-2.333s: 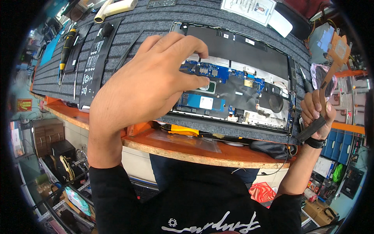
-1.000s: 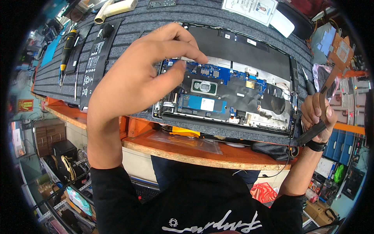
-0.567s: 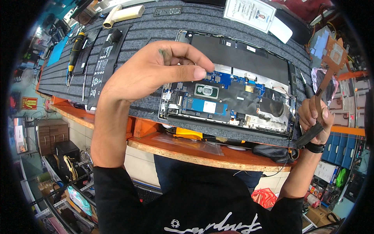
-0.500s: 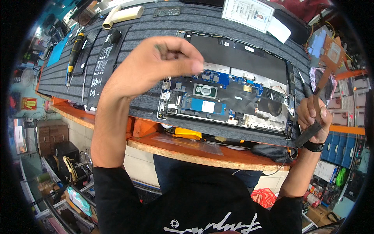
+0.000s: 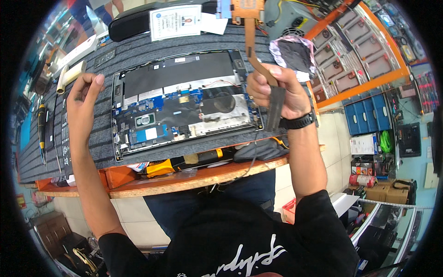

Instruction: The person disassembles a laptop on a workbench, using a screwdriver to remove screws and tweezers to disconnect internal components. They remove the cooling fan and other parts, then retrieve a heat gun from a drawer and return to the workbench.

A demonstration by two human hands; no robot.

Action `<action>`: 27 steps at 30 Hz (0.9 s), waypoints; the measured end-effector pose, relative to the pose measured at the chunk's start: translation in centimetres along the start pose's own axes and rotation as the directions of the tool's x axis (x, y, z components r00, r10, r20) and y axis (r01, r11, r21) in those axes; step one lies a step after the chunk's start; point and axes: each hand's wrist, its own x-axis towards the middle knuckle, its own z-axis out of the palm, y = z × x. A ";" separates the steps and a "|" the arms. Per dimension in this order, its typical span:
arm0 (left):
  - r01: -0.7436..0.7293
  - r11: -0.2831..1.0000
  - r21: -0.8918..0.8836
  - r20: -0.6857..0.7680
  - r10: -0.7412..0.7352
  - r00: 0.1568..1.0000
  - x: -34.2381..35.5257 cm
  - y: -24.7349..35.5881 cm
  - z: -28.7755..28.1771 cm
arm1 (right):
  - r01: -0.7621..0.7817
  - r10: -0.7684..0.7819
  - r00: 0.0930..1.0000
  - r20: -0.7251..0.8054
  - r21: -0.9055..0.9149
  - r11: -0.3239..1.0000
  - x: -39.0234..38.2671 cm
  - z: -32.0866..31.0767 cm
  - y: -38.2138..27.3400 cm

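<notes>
An opened laptop base [image 5: 180, 74] lies on a ribbed grey mat, its blue circuit board and fan area exposed. Beyond its right front corner, my right hand [image 5: 279, 90] is closed around a copper heatsink [image 5: 253, 55]. The heatsink's long flat pipe rises to a square plate at the top, and a dark finned strip hangs below the fingers. Left of the laptop, my left hand [image 5: 84, 94] is raised with fingers curled and pressed together; whether anything small is between them cannot be seen.
To the left lie a yellow-and-black screwdriver [image 5: 42, 127] and a laptop battery [image 5: 64, 143], partly hidden by my arm. A yellow-handled tool [image 5: 159, 167] sits on the shelf below. A crumpled cloth [image 5: 293, 53] and a card [image 5: 176, 23] lie at the back.
The view has swung to the right. My left hand has left its place over the laptop and is now beside it, on the left. My right hand still holds the heatsink, now higher.
</notes>
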 end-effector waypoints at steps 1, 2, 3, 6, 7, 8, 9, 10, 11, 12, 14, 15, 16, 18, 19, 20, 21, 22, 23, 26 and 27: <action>-0.013 1.000 0.006 0.000 0.013 1.000 -0.2 0.0 0.0 | 0.000 0.000 1.000 -0.011 0.013 1.000 0.0 0.1 0.0; -0.020 1.000 0.001 0.005 0.020 1.000 -0.7 0.3 -0.1 | -0.001 0.002 1.000 -0.009 0.015 1.000 0.0 0.1 -0.1; -0.041 0.999 0.016 -0.005 0.042 0.999 -1.4 0.7 -0.3 | -0.006 0.006 1.000 -0.001 0.025 1.000 0.1 0.1 -0.1; -0.067 0.997 0.027 -0.029 0.068 0.997 -3.7 0.9 -1.6 | 0.016 -0.016 0.999 -0.050 -0.015 1.000 0.3 0.7 -0.6; -0.051 0.995 0.086 -0.041 0.055 0.998 -4.6 0.8 -1.8 | 0.035 -0.041 0.995 -0.089 -0.070 0.997 -0.2 0.6 -1.3; -0.034 0.989 0.145 -0.053 0.042 0.998 -5.5 0.9 -1.8 | 0.048 -0.082 0.981 -0.176 -0.186 0.981 -1.1 0.4 -2.0; -0.016 0.977 0.214 -0.071 0.032 0.997 -6.5 1.4 -2.0 | 0.055 -0.131 0.960 -0.248 -0.294 0.954 -1.7 0.1 -2.7; -0.013 0.951 0.308 -0.089 0.042 0.995 -7.6 1.9 -2.3 | 0.022 -0.106 0.967 -0.231 -0.341 0.940 -2.1 -0.1 -3.9; -0.005 0.947 0.322 -0.098 0.038 0.994 -8.6 2.2 -1.8 | -0.013 -0.087 0.969 -0.233 -0.400 0.916 -2.9 -0.1 -5.1; 0.019 0.949 0.314 -0.099 0.013 0.995 -9.5 2.0 -1.7 | -0.016 -0.107 0.962 -0.252 -0.442 0.897 -3.6 0.4 -5.8; 0.030 0.952 0.304 -0.119 0.006 0.993 -11.2 2.0 -1.6 | -0.141 -0.151 0.915 -0.373 -0.649 0.748 -5.2 -0.8 -6.8; 0.021 0.953 0.303 -0.138 0.022 0.990 -12.1 1.8 -1.6 | -0.216 -0.184 0.886 -0.426 -0.729 0.650 -5.6 -0.9 -7.1; 0.011 0.954 0.301 -0.156 0.037 0.987 -12.7 1.6 -1.4 | -0.249 -0.235 0.866 -0.442 -0.788 0.563 -6.1 -0.8 -6.9; -0.004 0.961 0.276 -0.201 0.061 0.978 -13.6 0.7 -0.8 | -0.355 -0.229 0.844 -0.486 -0.824 0.441 -7.3 -0.9 -6.9; -0.010 0.964 0.265 -0.225 0.072 0.972 -13.9 0.1 -0.6 | -0.398 -0.227 0.836 -0.500 -0.837 0.375 -7.8 -0.9 -6.8; 0.012 0.969 0.247 -0.233 0.047 0.971 -14.0 -0.6 -0.3 | -0.429 -0.242 0.818 -0.522 -0.834 0.347 -8.5 -0.6 -6.9; 0.030 0.977 0.212 -0.239 0.022 0.971 -14.1 -1.1 -0.3 | -0.435 -0.279 0.819 -0.502 -0.859 0.271 -9.0 -0.6 -6.6; 0.049 0.983 0.178 -0.245 -0.004 0.969 -14.2 -1.4 -0.4 | -0.438 -0.313 0.820 -0.478 -0.878 0.192 -9.5 -0.8 -6.1; 0.069 0.987 0.144 -0.253 -0.031 0.967 -14.2 -1.8 -0.3 | -0.440 -0.345 0.824 -0.450 -0.891 0.111 -10.0 -1.1 -5.8; 0.124 0.984 0.130 -0.213 -0.094 0.973 -14.0 -1.3 0.0 | -0.471 -0.409 0.809 -0.423 -0.882 -0.021 -10.9 -0.9 -4.6; 0.119 0.991 0.062 -0.213 -0.103 0.971 -13.8 -1.4 0.5 | -0.475 -0.426 0.804 -0.415 -0.879 -0.042 -11.0 -0.6 -4.4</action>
